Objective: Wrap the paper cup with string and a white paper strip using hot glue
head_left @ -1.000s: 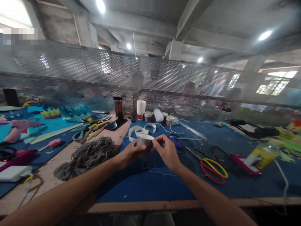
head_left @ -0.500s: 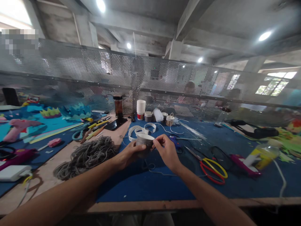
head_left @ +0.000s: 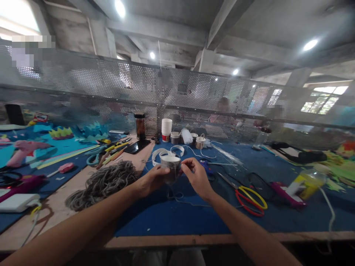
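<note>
My left hand [head_left: 151, 180] is wrapped round a small grey-wrapped paper cup [head_left: 170, 168] and holds it above the blue mat [head_left: 177, 218]. My right hand [head_left: 196, 176] pinches at the cup's right side near the rim; what its fingertips hold is too small to make out. A thin white cord [head_left: 177, 195] trails on the mat under the cup. White paper strips [head_left: 163, 152] lie curled just behind the cup.
A heap of grey cord [head_left: 104, 183] lies to the left. Scissors with red and yellow handles [head_left: 248, 197] lie to the right. A stack of white cups [head_left: 166, 129], a brown jar [head_left: 140, 125] and small pots stand against a perforated metal screen [head_left: 194, 96]. Coloured foam cut-outs [head_left: 55, 142] fill the far left.
Both hands have lifted the cup slightly and turned it more upright; the right fingers have shifted along its rim. The view has moved a little.
</note>
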Demonstrator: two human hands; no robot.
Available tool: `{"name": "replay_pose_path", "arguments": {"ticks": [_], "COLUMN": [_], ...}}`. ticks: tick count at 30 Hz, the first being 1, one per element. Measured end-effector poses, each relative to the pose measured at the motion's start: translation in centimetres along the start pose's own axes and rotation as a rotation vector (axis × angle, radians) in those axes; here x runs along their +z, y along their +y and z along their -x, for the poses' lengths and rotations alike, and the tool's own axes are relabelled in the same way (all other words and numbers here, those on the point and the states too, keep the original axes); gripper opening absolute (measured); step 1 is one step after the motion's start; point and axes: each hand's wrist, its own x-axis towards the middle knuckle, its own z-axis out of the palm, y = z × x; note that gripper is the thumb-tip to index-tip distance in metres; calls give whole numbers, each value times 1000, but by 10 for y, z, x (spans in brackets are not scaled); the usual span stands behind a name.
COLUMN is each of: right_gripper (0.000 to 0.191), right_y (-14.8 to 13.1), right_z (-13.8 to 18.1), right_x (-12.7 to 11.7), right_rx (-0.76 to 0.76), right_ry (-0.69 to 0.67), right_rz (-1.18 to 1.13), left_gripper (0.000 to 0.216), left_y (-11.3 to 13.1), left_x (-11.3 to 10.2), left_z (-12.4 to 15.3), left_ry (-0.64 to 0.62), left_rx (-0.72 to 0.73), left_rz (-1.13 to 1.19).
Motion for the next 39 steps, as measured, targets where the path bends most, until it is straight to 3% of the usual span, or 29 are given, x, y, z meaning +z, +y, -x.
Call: {"name": "replay_pose_path", "arguments": {"ticks": [8,12,14,18,21,24,39], "right_gripper": [10,12,11,17,18,22,29], "right_y": [2,9,16,31,40,45,24], "right_z": [1,-2,4,33,60,78,100], "right_x": [-3,-32,-58,-117,-150,-166,-188], "right_rx": [-226,-276,-206,165,302,408,533], "right_ry": [-28,17,21,16,25,5,-179], "right_rz": [344,708,950,1401,1482,1518,1500], "left_gripper": [39,50,55,55,54,54,52], "left_y": [-3,2,5,7,4,4,2], "left_x": [-17,-16,-14,-15,-18,-19,-22], "left_z": [0,2,3,4,4,5,3], "left_ry": [87,99,79,-13,-70,-87,59], "left_rx": [-59,-77,-82,-102,-131,-132,-130], "left_rz": [130,153,172,227,234,227,132]}}
